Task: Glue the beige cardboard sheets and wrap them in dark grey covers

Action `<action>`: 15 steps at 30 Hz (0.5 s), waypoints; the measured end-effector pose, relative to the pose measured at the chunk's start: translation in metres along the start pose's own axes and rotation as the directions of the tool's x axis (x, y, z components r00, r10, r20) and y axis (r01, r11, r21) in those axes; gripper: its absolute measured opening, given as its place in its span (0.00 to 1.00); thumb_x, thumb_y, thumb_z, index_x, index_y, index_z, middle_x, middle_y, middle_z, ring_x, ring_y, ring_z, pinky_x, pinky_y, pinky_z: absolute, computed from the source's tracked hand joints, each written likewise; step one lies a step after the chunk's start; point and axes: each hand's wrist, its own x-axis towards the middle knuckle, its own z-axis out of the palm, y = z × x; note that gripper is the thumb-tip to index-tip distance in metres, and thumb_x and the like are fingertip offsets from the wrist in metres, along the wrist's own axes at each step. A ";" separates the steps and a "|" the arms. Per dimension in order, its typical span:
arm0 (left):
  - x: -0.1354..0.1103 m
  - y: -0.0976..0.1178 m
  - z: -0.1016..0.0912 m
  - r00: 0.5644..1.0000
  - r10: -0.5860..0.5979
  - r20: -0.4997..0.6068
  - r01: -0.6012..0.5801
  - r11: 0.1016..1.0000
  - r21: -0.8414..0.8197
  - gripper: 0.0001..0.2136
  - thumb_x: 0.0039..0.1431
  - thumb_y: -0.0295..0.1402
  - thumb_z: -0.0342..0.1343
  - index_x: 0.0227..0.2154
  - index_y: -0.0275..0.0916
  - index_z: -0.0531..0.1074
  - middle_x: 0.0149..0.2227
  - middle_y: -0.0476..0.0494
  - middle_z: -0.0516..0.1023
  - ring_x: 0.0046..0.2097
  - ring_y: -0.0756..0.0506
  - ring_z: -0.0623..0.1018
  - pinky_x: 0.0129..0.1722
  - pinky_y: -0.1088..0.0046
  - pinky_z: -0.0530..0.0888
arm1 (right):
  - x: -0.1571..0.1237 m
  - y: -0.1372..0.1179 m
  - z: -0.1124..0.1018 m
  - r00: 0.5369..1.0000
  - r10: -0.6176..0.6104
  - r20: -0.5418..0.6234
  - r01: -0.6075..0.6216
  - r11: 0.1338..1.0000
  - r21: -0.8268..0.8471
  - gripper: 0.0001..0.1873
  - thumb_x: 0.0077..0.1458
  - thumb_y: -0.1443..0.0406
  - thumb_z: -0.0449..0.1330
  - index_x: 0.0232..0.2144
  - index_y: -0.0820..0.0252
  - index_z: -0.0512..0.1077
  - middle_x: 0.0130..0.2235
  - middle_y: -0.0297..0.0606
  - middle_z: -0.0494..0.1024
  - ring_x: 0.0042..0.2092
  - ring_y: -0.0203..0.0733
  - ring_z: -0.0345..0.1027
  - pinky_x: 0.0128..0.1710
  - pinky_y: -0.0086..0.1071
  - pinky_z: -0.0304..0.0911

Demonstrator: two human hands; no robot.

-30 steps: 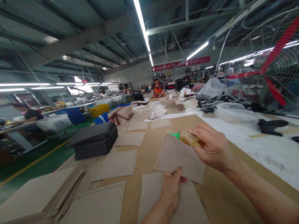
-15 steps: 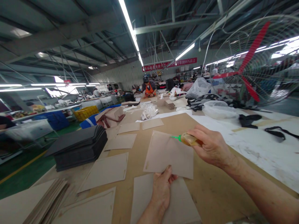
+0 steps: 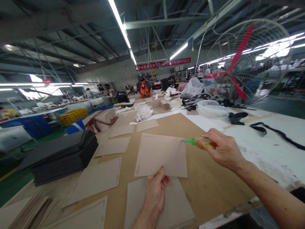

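Left hand [image 3: 153, 194] pinches card [image 3: 162, 154] at its six o'clock; right hand [image 3: 222, 148], gripping bottle [image 3: 200, 142], should keep the nozzle [image 3: 190, 141] light and steady at one o'clock.

Factory wkshp w/ roof beams [image 3: 152, 24], tube lts [image 3: 179, 51], lg fan [image 3: 230, 73], worktable [image 3: 214, 190], blk sheet stack [image 3: 63, 157]
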 end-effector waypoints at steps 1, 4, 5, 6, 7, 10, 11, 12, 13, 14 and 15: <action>0.000 0.000 0.000 1.000 -0.001 -0.006 0.001 1.000 -0.004 0.19 0.32 0.33 0.77 0.29 0.35 0.78 0.31 0.45 0.82 0.29 0.48 0.78 0.25 0.73 0.78 | -0.001 0.002 0.000 1.000 0.002 -0.002 -0.002 1.000 0.001 0.09 0.59 0.69 0.54 0.41 0.62 0.72 0.34 0.38 0.73 0.32 0.41 0.69 0.31 0.32 0.63; 0.000 0.002 0.000 1.000 -0.009 -0.018 0.009 1.000 -0.011 0.19 0.31 0.32 0.77 0.29 0.35 0.78 0.29 0.47 0.81 0.27 0.50 0.77 0.24 0.74 0.77 | -0.003 0.003 -0.002 1.000 0.001 0.003 -0.001 1.000 0.007 0.12 0.56 0.71 0.54 0.43 0.62 0.71 0.36 0.39 0.73 0.33 0.41 0.69 0.32 0.33 0.63; 0.000 0.002 0.000 1.000 -0.010 -0.021 0.010 1.000 -0.013 0.19 0.31 0.32 0.77 0.29 0.35 0.78 0.29 0.47 0.81 0.26 0.50 0.77 0.23 0.74 0.77 | -0.003 0.002 -0.003 1.000 -0.003 0.009 0.003 1.000 0.011 0.12 0.56 0.71 0.54 0.42 0.62 0.71 0.36 0.39 0.73 0.34 0.42 0.69 0.33 0.32 0.63; 0.000 0.003 0.000 1.000 -0.011 -0.026 0.010 1.000 -0.016 0.19 0.31 0.32 0.77 0.29 0.35 0.78 0.29 0.48 0.81 0.26 0.50 0.77 0.23 0.74 0.77 | -0.004 0.000 -0.004 1.000 -0.007 0.020 0.007 1.000 0.015 0.11 0.56 0.71 0.54 0.42 0.62 0.71 0.36 0.39 0.73 0.34 0.42 0.69 0.33 0.32 0.63; 0.000 0.003 0.000 0.999 -0.011 -0.031 0.011 1.000 -0.019 0.19 0.30 0.32 0.77 0.29 0.35 0.78 0.28 0.48 0.81 0.26 0.50 0.77 0.23 0.74 0.77 | -0.005 -0.003 -0.005 0.999 -0.013 0.035 0.013 1.000 0.018 0.10 0.57 0.71 0.54 0.41 0.61 0.71 0.35 0.38 0.73 0.34 0.41 0.69 0.33 0.32 0.63; 0.000 0.005 0.001 0.999 -0.015 -0.048 0.014 1.000 -0.027 0.19 0.29 0.32 0.78 0.27 0.34 0.78 0.27 0.48 0.81 0.25 0.51 0.76 0.21 0.76 0.76 | -0.011 -0.015 -0.009 0.992 -0.051 0.118 0.048 0.999 0.025 0.09 0.59 0.71 0.53 0.41 0.60 0.70 0.35 0.37 0.72 0.32 0.40 0.68 0.30 0.31 0.61; 0.000 0.005 0.001 0.999 -0.017 -0.052 0.016 0.999 -0.027 0.19 0.29 0.32 0.78 0.26 0.34 0.78 0.27 0.48 0.80 0.25 0.51 0.76 0.21 0.76 0.76 | -0.013 -0.018 -0.011 0.987 -0.065 0.150 0.061 0.998 0.029 0.09 0.59 0.71 0.53 0.41 0.59 0.70 0.35 0.37 0.72 0.31 0.39 0.67 0.29 0.31 0.60; 0.000 0.005 0.001 0.998 -0.019 -0.054 0.018 0.999 -0.027 0.19 0.29 0.32 0.78 0.26 0.34 0.78 0.26 0.48 0.80 0.25 0.51 0.76 0.21 0.77 0.76 | -0.014 -0.021 -0.012 0.982 -0.077 0.175 0.072 0.997 0.034 0.09 0.59 0.71 0.53 0.42 0.59 0.69 0.35 0.36 0.72 0.30 0.39 0.66 0.29 0.31 0.60; 0.000 0.005 0.001 0.998 -0.020 -0.057 0.019 0.999 -0.028 0.18 0.29 0.32 0.78 0.26 0.34 0.78 0.26 0.49 0.80 0.24 0.51 0.76 0.20 0.77 0.75 | -0.015 -0.022 -0.014 0.979 -0.084 0.184 0.078 0.996 0.037 0.10 0.59 0.71 0.53 0.42 0.59 0.69 0.35 0.36 0.71 0.30 0.38 0.66 0.28 0.31 0.59; 0.000 0.005 0.001 0.998 -0.022 -0.060 0.020 0.999 -0.027 0.18 0.28 0.32 0.78 0.25 0.34 0.78 0.25 0.49 0.79 0.24 0.52 0.76 0.20 0.77 0.75 | -0.015 -0.022 -0.014 0.980 -0.084 0.179 0.079 0.996 0.037 0.09 0.59 0.71 0.53 0.42 0.59 0.69 0.34 0.36 0.71 0.30 0.38 0.66 0.28 0.31 0.59; 0.000 0.005 0.001 0.998 -0.023 -0.062 0.022 0.999 -0.027 0.19 0.28 0.32 0.78 0.25 0.33 0.78 0.25 0.49 0.79 0.23 0.52 0.76 0.20 0.77 0.75 | -0.015 -0.022 -0.015 0.984 -0.077 0.160 0.073 0.997 0.031 0.09 0.59 0.71 0.54 0.42 0.59 0.69 0.35 0.36 0.71 0.30 0.38 0.66 0.29 0.31 0.59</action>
